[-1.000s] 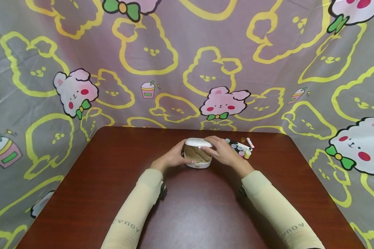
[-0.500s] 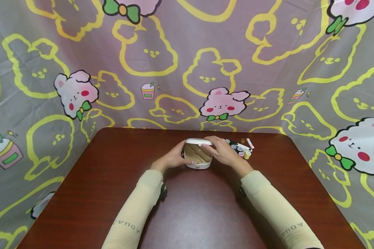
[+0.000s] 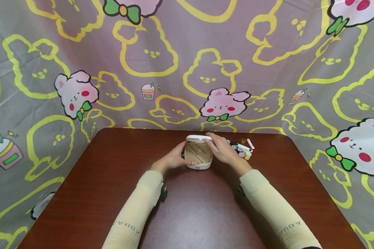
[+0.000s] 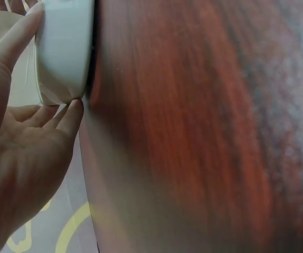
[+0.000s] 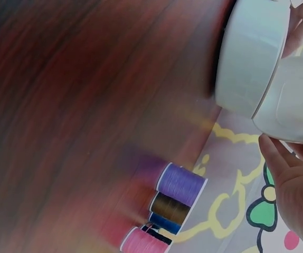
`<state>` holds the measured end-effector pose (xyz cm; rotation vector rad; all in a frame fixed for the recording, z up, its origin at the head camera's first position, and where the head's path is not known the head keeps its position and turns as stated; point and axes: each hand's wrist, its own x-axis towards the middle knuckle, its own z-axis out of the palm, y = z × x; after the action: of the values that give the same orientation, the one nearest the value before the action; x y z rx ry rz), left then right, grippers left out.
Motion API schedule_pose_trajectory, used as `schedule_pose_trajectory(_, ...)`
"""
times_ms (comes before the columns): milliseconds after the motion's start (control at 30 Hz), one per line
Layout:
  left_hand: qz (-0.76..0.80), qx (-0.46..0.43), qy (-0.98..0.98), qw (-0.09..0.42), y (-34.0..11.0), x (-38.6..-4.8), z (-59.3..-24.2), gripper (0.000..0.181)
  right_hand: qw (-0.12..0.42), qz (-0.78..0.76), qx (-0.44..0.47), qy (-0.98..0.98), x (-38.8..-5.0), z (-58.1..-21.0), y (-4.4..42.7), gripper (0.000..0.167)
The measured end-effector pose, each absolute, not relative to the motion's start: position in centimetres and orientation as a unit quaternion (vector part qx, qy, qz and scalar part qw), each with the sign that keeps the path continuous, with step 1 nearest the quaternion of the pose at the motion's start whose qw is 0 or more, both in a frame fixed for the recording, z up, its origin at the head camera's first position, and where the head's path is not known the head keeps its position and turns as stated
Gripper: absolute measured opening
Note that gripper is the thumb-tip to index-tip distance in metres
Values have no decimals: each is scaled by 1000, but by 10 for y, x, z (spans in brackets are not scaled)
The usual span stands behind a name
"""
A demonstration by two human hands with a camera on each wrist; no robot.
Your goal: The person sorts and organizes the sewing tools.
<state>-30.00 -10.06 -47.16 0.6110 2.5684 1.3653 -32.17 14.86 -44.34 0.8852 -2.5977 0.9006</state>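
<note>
A small white storage box (image 3: 198, 167) with a beige inside stands on the table, its lid (image 3: 194, 138) raised and tilted back at the hinge. Thin strips or dividers show within, too small to make out. My left hand (image 3: 174, 156) grips the left side of the base, thumb at the front edge; the left wrist view shows fingers under and behind the white box wall (image 4: 64, 52). My right hand (image 3: 222, 149) holds the lid's right side between thumb and fingers. From the right wrist, its fingertips touch the edge of the lid (image 5: 299, 100).
Right of the box lie several thread spools, among them a purple spool (image 5: 180, 184), a brown spool (image 5: 170, 209) and a pink spool (image 5: 144, 242). A white-and-pink stick (image 3: 250, 143) lies behind them. Patterned cloth (image 3: 174, 69) hangs round the brown table (image 3: 127, 173).
The lid has swung further up and back, showing more of the box's inside. My right hand has moved with it; my left hand has stayed at the base.
</note>
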Motion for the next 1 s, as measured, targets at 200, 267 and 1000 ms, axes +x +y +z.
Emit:
schedule_pose_trajectory(200,441,204,870,84,-102,-300,-473,98,144,327,290,-888,-324,-445,146,43)
schedule_pose_trajectory(267,432,205,874,85,-103,-300,-473,97,150,332,286,-886,-324,-446,144,43)
schedule_pose_trajectory(1000,356,247,898,74,-103,-304,-468,100,221,358,252,-872,-337,-450,146,36)
